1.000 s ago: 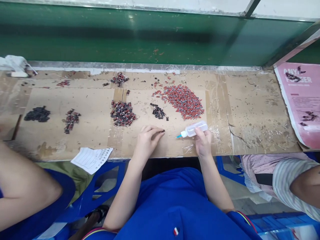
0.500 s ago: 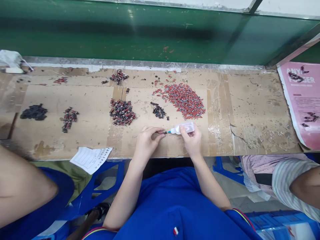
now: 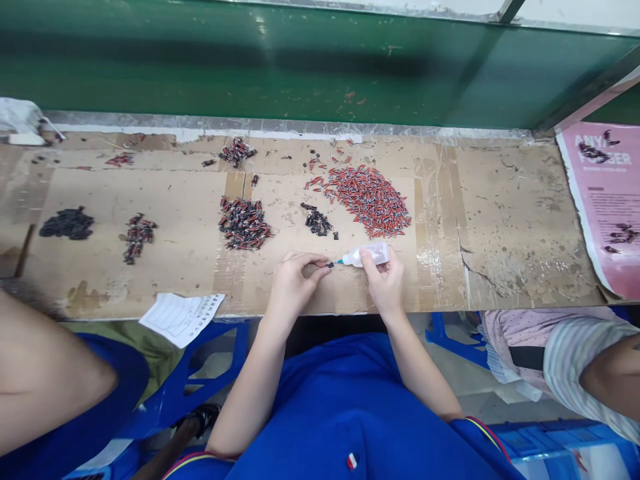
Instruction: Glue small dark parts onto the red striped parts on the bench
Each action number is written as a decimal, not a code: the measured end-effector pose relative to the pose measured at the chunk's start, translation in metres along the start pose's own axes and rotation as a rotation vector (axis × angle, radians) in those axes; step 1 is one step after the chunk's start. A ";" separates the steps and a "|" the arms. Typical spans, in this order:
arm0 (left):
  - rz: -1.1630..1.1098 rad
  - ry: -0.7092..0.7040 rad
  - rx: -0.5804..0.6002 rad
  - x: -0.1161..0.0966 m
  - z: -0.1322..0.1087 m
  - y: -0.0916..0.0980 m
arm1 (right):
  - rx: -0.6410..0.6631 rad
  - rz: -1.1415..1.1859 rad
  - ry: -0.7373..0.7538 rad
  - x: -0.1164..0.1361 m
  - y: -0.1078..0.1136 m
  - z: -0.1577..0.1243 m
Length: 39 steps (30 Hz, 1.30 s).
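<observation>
Between the thumb and fingertips of my left hand [image 3: 295, 283] is a small black part [image 3: 330, 265]; its exact kind is too small to tell. My right hand [image 3: 385, 280] is closed round a translucent squeeze bottle [image 3: 367, 255] that lies almost level. Its thin blue-green needle tip [image 3: 340, 261] points left, close to the black part; whether they touch I cannot tell. Just beyond my hands lies a little heap of black parts [image 3: 319, 222]. Farther right spreads a large pile of small red pieces with silvery ends [image 3: 370, 200].
Left on the cardboard-covered bench [image 3: 190, 200] are a mixed red-and-black pile [image 3: 245, 223], a smaller one [image 3: 139, 235] and black pieces [image 3: 67, 223]. A paper slip [image 3: 183, 317] overhangs the front edge. People sit on both sides; a bare arm [image 3: 45, 373] is close at left.
The bottle's tip has drawn back very slightly to the right from the black part. Both hands keep their holds and are otherwise nearly still.
</observation>
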<state>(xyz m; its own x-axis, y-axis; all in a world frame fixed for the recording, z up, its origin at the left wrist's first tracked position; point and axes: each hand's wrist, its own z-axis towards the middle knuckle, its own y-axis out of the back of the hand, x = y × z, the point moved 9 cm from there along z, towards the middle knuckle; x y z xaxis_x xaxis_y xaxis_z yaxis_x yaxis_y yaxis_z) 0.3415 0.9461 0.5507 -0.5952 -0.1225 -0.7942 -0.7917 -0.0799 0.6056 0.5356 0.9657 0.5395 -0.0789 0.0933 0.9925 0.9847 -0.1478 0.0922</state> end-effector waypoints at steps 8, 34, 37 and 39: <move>-0.007 0.000 -0.009 0.003 0.000 -0.001 | 0.042 0.032 -0.005 -0.001 -0.005 0.001; 0.165 -0.071 -0.062 -0.002 -0.007 -0.004 | -0.281 -0.740 0.340 0.054 0.046 0.000; 0.111 -0.075 -0.082 -0.002 -0.008 0.000 | -0.239 -0.726 0.407 0.061 0.032 0.009; 0.082 -0.062 -0.094 -0.001 -0.008 0.003 | -0.193 -0.725 0.386 0.056 0.021 0.017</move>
<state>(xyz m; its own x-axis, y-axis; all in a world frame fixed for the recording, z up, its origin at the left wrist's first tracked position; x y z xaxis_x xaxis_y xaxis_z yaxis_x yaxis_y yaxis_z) 0.3410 0.9380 0.5536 -0.6673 -0.0715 -0.7414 -0.7252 -0.1646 0.6686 0.5550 0.9849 0.5961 -0.7635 -0.1082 0.6367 0.6286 -0.3504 0.6943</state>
